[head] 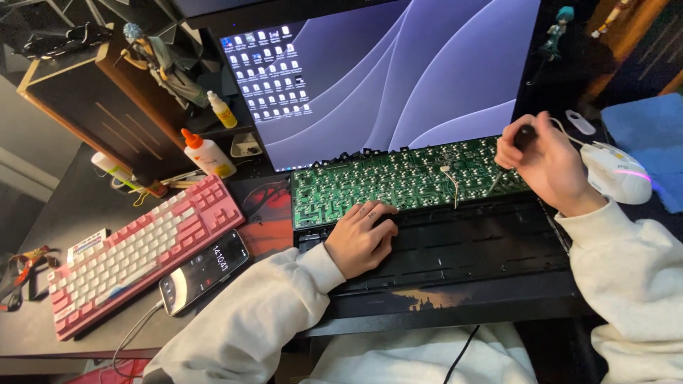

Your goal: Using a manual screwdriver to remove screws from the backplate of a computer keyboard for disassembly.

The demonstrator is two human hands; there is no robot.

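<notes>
The right hand (544, 165) grips a black-handled screwdriver (506, 163), tip on the green keyboard circuit board (405, 181), which lies in an opened black plastic keyboard case (455, 249). The left hand (361, 238), fingers loosely spread, presses the board's lower edge.

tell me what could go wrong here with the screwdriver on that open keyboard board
1. The right hand holds the screwdriver slanted over the green circuit board; a slip might scratch its traces.
2. The thin white wire lies near the tip and could get snagged.
3. The left hand rests on the board's lower edge; its pressure might flex the board.
</notes>
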